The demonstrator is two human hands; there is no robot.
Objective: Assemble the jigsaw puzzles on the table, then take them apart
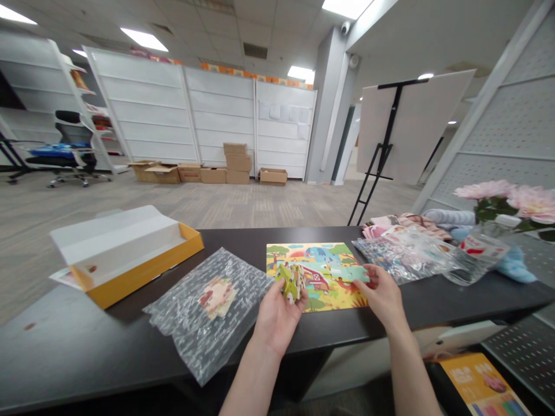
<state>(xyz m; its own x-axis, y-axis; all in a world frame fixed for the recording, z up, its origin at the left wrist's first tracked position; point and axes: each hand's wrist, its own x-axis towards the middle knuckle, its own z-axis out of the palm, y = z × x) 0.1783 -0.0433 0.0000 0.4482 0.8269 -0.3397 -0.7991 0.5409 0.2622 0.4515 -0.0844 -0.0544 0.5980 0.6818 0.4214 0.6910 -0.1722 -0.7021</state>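
Note:
My left hand (281,315) is closed around a small stack of jigsaw puzzle pieces (291,283), green and yellow on top, held over the near left part of a colourful picture board (333,300). The board shows animals, trees and a red barn. Between the thumb and fingers of my right hand (384,294) is a pale green puzzle piece (355,273), above the board's right side. I cannot tell whether this piece touches the board. Left of the board lies a clear plastic bag (182,312) with more puzzle pieces (218,296) inside or under the film.
An open yellow box (139,283) with a white lid stands at the left of the black table (108,358). Plastic-wrapped packets (403,254), folded cloths and pink flowers (498,196) crowd the right end. Below sits another yellow box (481,381). An easel (385,144) stands behind.

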